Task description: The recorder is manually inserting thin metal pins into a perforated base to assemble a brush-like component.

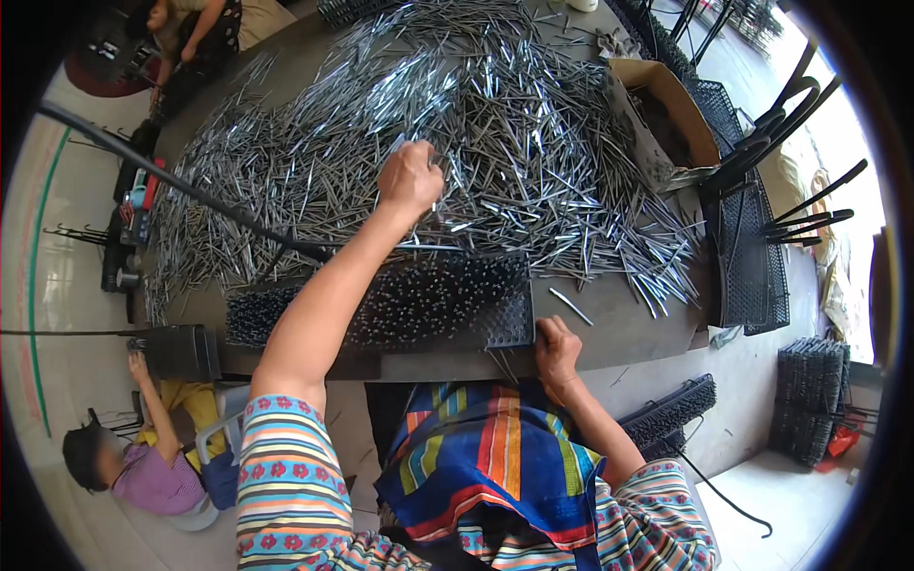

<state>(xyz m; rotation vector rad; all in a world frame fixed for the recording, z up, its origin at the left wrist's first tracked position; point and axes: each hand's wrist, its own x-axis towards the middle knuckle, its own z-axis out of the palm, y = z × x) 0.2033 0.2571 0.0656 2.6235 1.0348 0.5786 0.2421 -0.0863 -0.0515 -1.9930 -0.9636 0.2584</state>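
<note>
My left hand point(411, 181) is over a wide heap of thin metal strips point(519, 162), its fingers curled in. Shiny strips lie right around those fingertips; what is between them, if anything, is hidden. In front of me lies a long black perforated rack point(509, 328), densely filled with upright dark pins. At its right end some holes show bare. My left forearm crosses over the rack and covers part of it. Just past the rack's right end, at the table's near edge, my right hand point(557, 347) rests with fingers closed. A single loose strip point(571, 306) lies beyond it.
An open cardboard box point(666, 124) stands at the right of the table point(628, 338). Black perforated racks point(752, 257) with curved rods lie beyond it. More filled racks point(809, 400) are stacked on the floor. A co-worker point(157, 466) sits at lower left, another person point(200, 29) at upper left.
</note>
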